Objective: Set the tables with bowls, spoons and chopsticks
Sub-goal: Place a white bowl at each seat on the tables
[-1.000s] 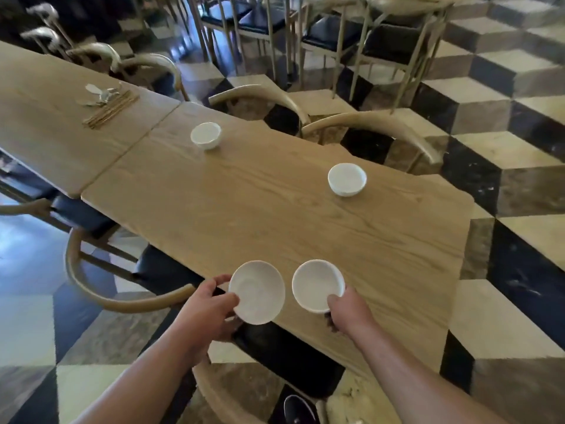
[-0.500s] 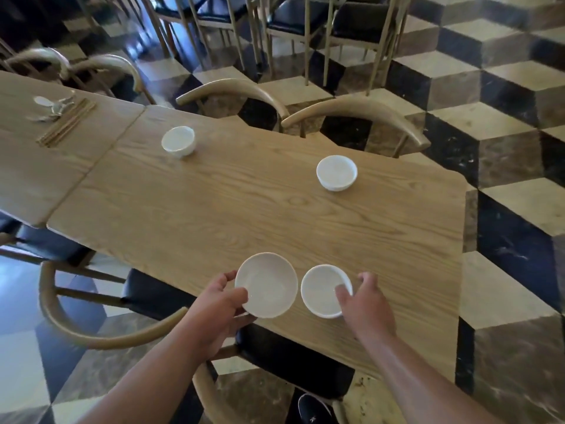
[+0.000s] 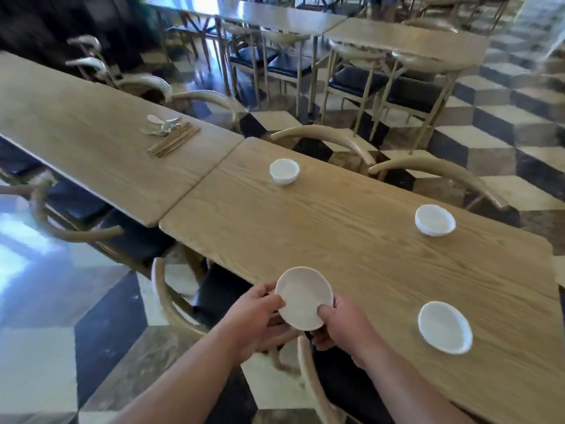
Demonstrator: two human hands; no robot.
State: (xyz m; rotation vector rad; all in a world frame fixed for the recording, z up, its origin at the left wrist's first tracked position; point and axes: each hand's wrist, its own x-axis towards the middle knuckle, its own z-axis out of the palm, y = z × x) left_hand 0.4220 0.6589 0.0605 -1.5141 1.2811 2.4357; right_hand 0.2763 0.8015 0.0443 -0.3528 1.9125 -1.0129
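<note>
While a white bowl (image 3: pixel 303 298) is pinched at its rim by the left hand (image 3: pixel 256 316) and right hand (image 3: pixel 342 327), it is held over the surface's (image 3: pixel 351 249) near edge. Set down too close to that edge, it could be tipped onto the chair (image 3: pixel 171 298) below.

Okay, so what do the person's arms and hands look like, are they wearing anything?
Both forearms are bare as far as the frame shows. The left hand and right hand wear no gloves, and no rings, watch or wristband can be seen. No sleeves are in view.
</note>
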